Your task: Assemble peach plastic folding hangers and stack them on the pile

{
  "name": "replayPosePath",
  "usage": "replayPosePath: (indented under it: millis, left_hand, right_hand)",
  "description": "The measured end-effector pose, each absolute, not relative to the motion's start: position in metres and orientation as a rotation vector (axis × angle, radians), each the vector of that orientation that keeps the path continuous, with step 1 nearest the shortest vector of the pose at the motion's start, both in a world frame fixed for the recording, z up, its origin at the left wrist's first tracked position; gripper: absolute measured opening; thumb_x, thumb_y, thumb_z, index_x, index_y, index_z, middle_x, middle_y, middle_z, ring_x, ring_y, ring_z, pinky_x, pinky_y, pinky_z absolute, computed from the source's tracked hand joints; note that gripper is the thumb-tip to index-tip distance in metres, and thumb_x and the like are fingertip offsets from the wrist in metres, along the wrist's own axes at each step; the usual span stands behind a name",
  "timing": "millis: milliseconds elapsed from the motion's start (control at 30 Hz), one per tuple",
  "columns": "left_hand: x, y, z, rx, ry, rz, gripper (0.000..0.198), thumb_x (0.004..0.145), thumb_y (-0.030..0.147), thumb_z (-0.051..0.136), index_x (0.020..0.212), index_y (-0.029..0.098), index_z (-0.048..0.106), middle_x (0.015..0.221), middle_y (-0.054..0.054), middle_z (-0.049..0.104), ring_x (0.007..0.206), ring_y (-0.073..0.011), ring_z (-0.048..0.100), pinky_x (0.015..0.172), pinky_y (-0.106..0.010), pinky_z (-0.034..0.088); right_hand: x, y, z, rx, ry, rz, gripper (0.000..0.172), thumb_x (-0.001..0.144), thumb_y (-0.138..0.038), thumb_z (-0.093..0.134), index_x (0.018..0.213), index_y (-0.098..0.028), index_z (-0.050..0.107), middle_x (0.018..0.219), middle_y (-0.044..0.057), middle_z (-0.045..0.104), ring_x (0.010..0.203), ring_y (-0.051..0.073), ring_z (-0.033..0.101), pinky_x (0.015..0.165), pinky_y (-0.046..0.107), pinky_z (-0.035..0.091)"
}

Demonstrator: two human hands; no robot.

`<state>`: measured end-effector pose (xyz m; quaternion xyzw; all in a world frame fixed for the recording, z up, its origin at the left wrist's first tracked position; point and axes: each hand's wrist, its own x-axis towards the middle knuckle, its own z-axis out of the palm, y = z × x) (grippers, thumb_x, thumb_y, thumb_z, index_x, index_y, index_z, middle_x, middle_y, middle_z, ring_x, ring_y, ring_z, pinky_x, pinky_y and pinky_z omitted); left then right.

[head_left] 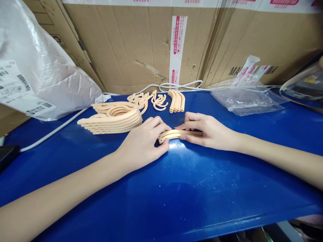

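My left hand (pixel 145 143) and my right hand (pixel 208 131) meet at the middle of the blue table (pixel 176 188). Both pinch one curved peach plastic piece (pixel 176 133) that lies low over the table, the left hand at its left end and the right hand along its right part. Just left of my left hand is a stack of longer curved peach pieces (pixel 113 119). Behind the hands lie a loose heap of small hook-shaped peach parts (pixel 148 99) and a short row of curved peach bars (pixel 177 101).
Large cardboard boxes (pixel 141 43) wall off the back. A white plastic bag with labels (pixel 37 74) sits at the left, a clear plastic bag (pixel 248 95) at the right. A white cable (pixel 52 132) runs across the table. A dark object (pixel 6 156) lies at the far left edge.
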<state>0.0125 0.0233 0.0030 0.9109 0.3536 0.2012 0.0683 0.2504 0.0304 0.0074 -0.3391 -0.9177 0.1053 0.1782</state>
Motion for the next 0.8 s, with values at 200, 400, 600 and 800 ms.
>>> replayPosePath:
  millis: [200, 400, 600, 800]
  left_hand:
    - [0.0137, 0.0186, 0.0085, 2.751, 0.896, 0.513, 0.011, 0.077, 0.021, 0.055, 0.087, 0.017, 0.055, 0.082, 0.002, 0.055, 0.076, -0.0151, 0.049, 0.063, -0.028, 0.037]
    - [0.0120, 0.0183, 0.0085, 2.720, 0.853, 0.503, 0.011, 0.076, 0.023, 0.057, 0.081, 0.019, 0.048, 0.076, 0.004, 0.052, 0.069, -0.0128, 0.046, 0.057, -0.025, 0.033]
    - [0.0123, 0.0187, 0.0063, 2.672, 0.852, 0.502, 0.016, 0.073, 0.023, 0.057, 0.086, 0.019, 0.048, 0.077, 0.004, 0.054, 0.069, -0.0131, 0.048, 0.057, -0.025, 0.033]
    - [0.0121, 0.0181, 0.0079, 2.667, 0.862, 0.469, 0.018, 0.072, 0.024, 0.056, 0.087, 0.020, 0.049, 0.078, 0.004, 0.054, 0.070, -0.0140, 0.048, 0.058, -0.026, 0.033]
  right_hand:
    - [0.2464, 0.0251, 0.0181, -1.005, -2.472, 0.920, 0.032, 0.082, -0.043, 0.069, 0.097, -0.015, 0.070, 0.075, -0.001, 0.056, 0.061, 0.009, 0.050, 0.053, 0.023, 0.040]
    - [0.2441, 0.0218, 0.0150, -1.064, -2.371, 1.073, 0.035, 0.075, -0.047, 0.075, 0.089, -0.015, 0.067, 0.071, -0.002, 0.060, 0.059, 0.009, 0.050, 0.050, 0.023, 0.038]
    - [0.2432, 0.0234, 0.0140, -1.058, -2.340, 1.080, 0.037, 0.072, -0.047, 0.078, 0.088, -0.015, 0.068, 0.067, -0.003, 0.059, 0.057, 0.009, 0.049, 0.049, 0.023, 0.037]
    - [0.2422, 0.0229, 0.0130, -1.064, -2.334, 1.070, 0.037, 0.070, -0.046, 0.079, 0.085, -0.015, 0.067, 0.064, -0.004, 0.058, 0.056, 0.008, 0.049, 0.048, 0.022, 0.036]
